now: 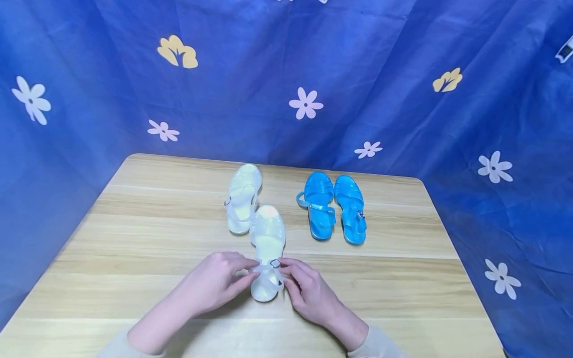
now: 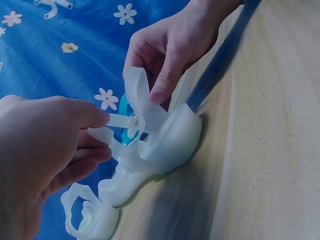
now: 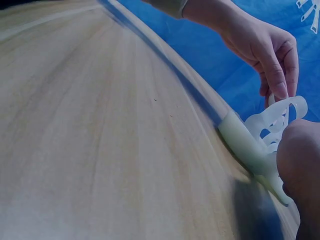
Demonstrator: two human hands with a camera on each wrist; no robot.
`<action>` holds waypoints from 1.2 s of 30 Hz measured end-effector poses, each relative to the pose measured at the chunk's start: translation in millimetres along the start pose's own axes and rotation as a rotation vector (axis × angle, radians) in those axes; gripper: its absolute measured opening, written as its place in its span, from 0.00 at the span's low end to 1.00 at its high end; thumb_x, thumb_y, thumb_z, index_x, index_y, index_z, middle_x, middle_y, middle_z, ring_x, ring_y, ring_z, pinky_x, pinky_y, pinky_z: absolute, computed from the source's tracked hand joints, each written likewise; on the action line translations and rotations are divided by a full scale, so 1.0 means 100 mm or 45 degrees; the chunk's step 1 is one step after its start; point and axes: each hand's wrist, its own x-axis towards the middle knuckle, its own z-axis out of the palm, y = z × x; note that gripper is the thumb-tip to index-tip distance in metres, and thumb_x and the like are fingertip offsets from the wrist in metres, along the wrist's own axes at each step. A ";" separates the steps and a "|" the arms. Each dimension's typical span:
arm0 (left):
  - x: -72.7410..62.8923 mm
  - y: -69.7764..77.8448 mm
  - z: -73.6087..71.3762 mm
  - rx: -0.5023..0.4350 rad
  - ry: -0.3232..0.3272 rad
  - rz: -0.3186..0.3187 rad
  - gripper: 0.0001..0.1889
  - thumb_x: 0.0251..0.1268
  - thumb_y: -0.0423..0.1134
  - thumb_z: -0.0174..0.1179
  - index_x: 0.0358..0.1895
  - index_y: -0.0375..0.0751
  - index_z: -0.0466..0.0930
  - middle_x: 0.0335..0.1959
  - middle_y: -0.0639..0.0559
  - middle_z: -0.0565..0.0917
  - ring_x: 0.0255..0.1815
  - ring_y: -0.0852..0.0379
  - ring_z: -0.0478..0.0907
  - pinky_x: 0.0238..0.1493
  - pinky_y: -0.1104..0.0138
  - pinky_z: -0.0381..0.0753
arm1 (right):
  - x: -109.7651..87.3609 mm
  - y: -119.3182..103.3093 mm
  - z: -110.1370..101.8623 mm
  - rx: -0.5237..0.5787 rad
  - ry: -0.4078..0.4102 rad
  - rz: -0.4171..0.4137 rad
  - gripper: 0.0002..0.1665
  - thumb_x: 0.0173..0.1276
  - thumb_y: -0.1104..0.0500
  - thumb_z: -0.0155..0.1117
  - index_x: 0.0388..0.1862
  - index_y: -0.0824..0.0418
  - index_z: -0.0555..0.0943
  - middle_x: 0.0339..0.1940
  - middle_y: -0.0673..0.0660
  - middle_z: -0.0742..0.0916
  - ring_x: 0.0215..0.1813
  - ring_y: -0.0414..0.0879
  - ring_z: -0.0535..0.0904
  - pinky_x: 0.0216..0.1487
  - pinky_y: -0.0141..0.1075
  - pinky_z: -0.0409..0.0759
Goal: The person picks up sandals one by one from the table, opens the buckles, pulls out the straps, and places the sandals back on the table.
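A white jelly sandal (image 1: pixel 267 233) lies sole down near the front middle of the table, its toe pointing away from me. My left hand (image 1: pixel 219 283) pinches the free end of its ankle strap (image 2: pixel 119 120) between thumb and fingers. On the other side, my right hand (image 1: pixel 311 293) holds the strap beside the small metal buckle (image 1: pixel 275 263). In the left wrist view the strap loops stand up above the heel. A second white sandal (image 1: pixel 240 219) sits just beyond, to the left, close against the first one's toe.
To the right stands a pair of blue jelly sandals, the left one (image 1: pixel 320 223) with its strap sticking out sideways and the right one (image 1: pixel 347 191) beside it. The wooden table (image 1: pixel 134 238) meets a blue flowered curtain (image 1: pixel 250 99) at the back and sides.
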 end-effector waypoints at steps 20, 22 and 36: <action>0.62 0.06 0.23 0.220 -0.283 -0.015 0.14 0.63 0.48 0.77 0.44 0.43 0.91 0.37 0.54 0.87 0.41 0.53 0.84 0.47 0.56 0.84 | 0.32 0.16 -0.17 0.469 -0.145 0.689 0.09 0.79 0.63 0.64 0.53 0.64 0.84 0.40 0.51 0.88 0.41 0.44 0.84 0.43 0.33 0.84; 0.60 0.03 0.27 0.221 -0.316 -0.059 0.15 0.62 0.48 0.78 0.43 0.43 0.91 0.37 0.54 0.87 0.42 0.52 0.83 0.48 0.55 0.83 | 0.33 0.17 -0.17 0.479 -0.195 0.712 0.08 0.79 0.61 0.65 0.51 0.63 0.85 0.38 0.50 0.87 0.39 0.43 0.84 0.42 0.32 0.84; 0.38 -0.04 0.37 0.010 -0.233 -0.215 0.10 0.69 0.41 0.72 0.46 0.39 0.90 0.39 0.52 0.90 0.43 0.53 0.87 0.50 0.55 0.87 | 0.35 0.18 -0.14 1.095 -0.092 0.963 0.12 0.78 0.69 0.63 0.54 0.78 0.82 0.39 0.62 0.89 0.37 0.46 0.86 0.43 0.36 0.88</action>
